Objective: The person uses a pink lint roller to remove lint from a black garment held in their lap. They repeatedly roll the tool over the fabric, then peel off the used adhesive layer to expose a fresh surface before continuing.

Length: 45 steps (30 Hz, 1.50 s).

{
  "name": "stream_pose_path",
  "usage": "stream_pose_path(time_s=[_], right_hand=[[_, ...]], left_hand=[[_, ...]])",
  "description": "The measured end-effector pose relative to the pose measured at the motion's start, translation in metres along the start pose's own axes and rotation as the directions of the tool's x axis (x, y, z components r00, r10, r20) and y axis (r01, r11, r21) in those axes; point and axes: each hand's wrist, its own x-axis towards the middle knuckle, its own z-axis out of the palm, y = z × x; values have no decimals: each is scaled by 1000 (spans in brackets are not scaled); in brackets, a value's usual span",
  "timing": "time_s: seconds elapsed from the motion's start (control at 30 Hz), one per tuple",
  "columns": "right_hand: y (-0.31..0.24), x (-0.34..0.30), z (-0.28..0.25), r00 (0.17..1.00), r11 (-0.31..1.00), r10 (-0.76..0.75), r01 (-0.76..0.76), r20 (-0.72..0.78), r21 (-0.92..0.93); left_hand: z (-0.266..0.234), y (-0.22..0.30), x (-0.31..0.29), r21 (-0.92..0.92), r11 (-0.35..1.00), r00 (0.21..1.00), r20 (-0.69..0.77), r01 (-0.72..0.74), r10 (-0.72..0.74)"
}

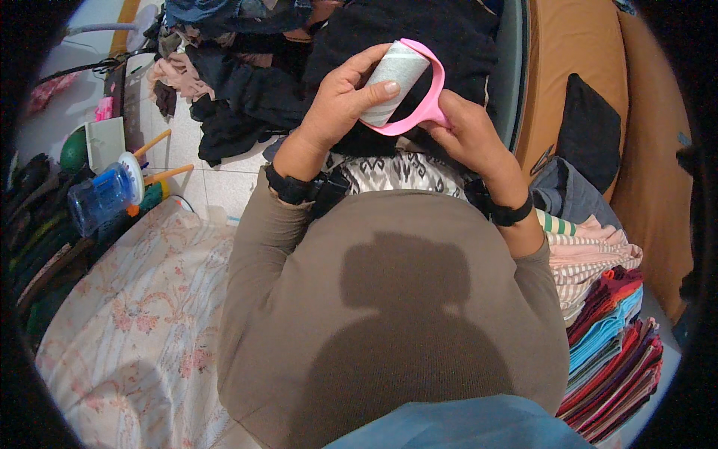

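A lint roller with a pink frame (436, 88) and a pale grey sticky roll (399, 78) is held up in front of me, its roll tilted. My left hand (345, 97) grips the roll, thumb across its face and fingers behind it. At the other side, my right hand (473, 129) is closed round the pink handle, most of which its fingers hide. Beneath the roller lies black cloth (456, 34), and patterned black-and-white fabric (404, 172) covers my lap.
Dark clothes (239, 90) lie heaped on the floor at far left. A blue plastic bottle (97, 198) stands at left near floral bedding (142, 299). Folded cloths (609, 352) are stacked at my right, beside a brown sofa-like piece (557, 45).
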Motion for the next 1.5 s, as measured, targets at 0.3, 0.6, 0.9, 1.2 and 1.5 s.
stream_pose_path(time_s=[0.3, 0.6, 0.9, 1.2, 1.5], right_hand=[[-11, 7, 2, 910, 544, 355, -386, 213, 745], [-15, 11, 7, 879, 529, 435, -426, 197, 733], [-8, -4, 4, 983, 910, 168, -183, 71, 373], [14, 26, 15, 995, 999, 38, -38, -94, -5], [28, 98, 50, 997, 992, -4, -6, -80, -128]], left_hand=[[3, 0, -11, 218, 976, 1000, 17, 20, -24], [-3, -4, -11, -73, 981, 983, -17, 182, -184], [-4, -14, -12, 109, 994, 990, -143, 0, 16], [-83, -42, 17, 704, 710, 849, -387, 20, 360], [-99, -70, 37, 67, 998, 794, -607, -1, 42]])
